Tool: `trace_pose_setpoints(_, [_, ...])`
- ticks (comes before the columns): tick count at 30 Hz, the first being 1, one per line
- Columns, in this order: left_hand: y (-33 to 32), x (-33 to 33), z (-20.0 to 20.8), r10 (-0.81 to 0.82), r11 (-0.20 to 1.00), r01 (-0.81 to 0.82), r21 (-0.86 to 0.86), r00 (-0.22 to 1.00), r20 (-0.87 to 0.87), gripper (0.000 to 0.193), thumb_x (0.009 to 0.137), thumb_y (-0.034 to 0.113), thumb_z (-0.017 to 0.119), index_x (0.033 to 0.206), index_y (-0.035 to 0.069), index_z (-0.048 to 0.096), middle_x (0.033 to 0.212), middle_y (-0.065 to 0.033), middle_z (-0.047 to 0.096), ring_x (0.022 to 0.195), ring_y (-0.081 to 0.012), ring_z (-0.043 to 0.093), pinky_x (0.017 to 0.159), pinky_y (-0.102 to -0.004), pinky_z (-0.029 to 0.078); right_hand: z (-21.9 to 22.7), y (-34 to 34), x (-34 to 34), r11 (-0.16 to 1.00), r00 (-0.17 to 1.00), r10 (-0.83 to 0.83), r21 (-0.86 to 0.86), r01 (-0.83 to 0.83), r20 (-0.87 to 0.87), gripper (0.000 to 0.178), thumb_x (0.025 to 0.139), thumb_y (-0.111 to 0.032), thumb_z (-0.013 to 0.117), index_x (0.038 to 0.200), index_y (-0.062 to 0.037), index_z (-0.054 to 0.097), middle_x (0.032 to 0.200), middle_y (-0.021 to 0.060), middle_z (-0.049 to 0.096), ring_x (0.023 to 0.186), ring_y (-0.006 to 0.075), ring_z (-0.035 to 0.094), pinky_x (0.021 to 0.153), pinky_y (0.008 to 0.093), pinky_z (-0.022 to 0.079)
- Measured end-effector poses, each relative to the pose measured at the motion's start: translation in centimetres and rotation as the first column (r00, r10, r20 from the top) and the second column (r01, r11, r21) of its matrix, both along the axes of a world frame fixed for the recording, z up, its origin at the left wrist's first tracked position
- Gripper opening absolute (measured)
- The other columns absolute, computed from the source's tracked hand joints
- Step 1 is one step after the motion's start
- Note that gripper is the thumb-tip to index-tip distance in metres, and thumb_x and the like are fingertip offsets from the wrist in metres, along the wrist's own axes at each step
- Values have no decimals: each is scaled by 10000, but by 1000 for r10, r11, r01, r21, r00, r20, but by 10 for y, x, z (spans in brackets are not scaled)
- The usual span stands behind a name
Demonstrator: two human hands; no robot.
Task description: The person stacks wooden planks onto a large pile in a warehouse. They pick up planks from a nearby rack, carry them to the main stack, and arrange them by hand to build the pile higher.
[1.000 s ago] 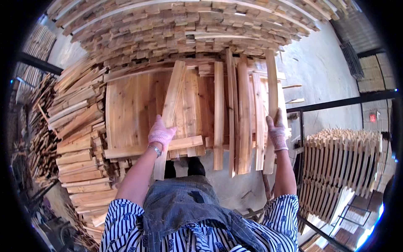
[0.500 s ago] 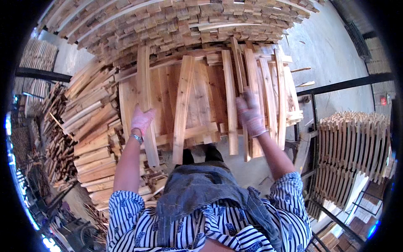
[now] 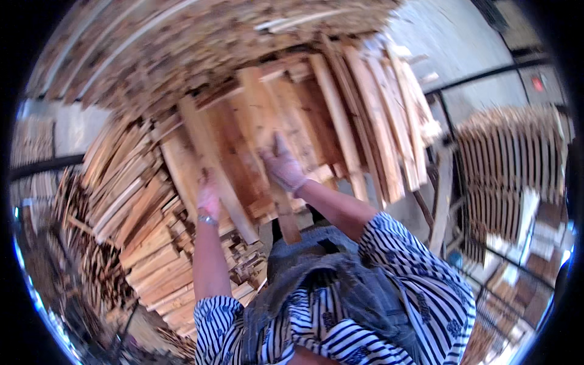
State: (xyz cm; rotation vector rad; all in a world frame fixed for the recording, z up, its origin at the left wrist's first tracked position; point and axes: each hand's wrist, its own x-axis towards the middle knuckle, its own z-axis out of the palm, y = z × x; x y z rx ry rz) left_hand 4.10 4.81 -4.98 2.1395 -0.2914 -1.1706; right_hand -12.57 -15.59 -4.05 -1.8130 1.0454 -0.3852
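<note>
Wooden slat (image 3: 214,164), pale and long, tilted on a flat bed of boards (image 3: 304,121), left hand (image 3: 208,198) gripping its lower part, right hand (image 3: 283,165) spread flat on a neighbouring plank (image 3: 267,146), stacked slats (image 3: 134,201) left, 1 pallet stack (image 3: 505,158) right.

Slat pile (image 3: 140,213) lies left of the board stack (image 3: 340,128); pallet stack (image 3: 511,158) stands right of it.
</note>
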Motion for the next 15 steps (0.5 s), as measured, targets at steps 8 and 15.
trace_pose_setpoints(8, [-35,3,5,318,948,-318,18,939,-133,619,1025,517,418,1433,55,476,1392,-159,538,1194,-297,575,1011,-384,482,25,61,83,890,974,205,433,-144,-97,864,907,-351,607,1553,-23,136,1364,349,503,1196,471,569,1015,491,457])
trace_pose_setpoints(15, [2,32,-48,274,961,-274,38,962,23,660,1034,529,399,1409,-8,484,1378,-208,569,1154,-323,597,960,-393,507,83,-96,-24,892,964,37,-426,-150,-261,766,853,-508,706,1403,-26,477,1396,244,520,1269,423,504,1073,444,422])
